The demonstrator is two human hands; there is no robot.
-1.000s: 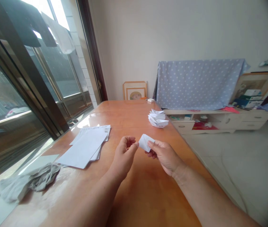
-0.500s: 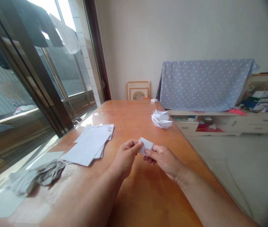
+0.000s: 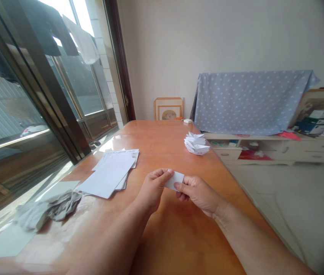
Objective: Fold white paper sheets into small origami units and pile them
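A small folded piece of white paper (image 3: 174, 181) is held above the wooden table (image 3: 162, 143) between both hands. My left hand (image 3: 156, 187) pinches its upper left corner, thumb on top. My right hand (image 3: 194, 191) grips its right side with the thumb across the front; the other fingers are partly hidden behind it. Beyond the hands, near the table's right edge, sits a cluster of folded white paper boats (image 3: 196, 144). Left of my left hand lies a stack of white paper sheets (image 3: 108, 173), a little fanned out.
A crumpled grey cloth (image 3: 64, 206) lies on the table's left side. At the far end rests a small white box (image 3: 187, 121), with picture frames (image 3: 168, 108) behind. A low white cabinet (image 3: 279, 149) stands beyond the right edge. Glass doors (image 3: 36, 88) line the left.
The folded paper has turned slightly in my fingers and its upper point no longer stands up. Both hands keep nearly the same place; the view has shifted a little.
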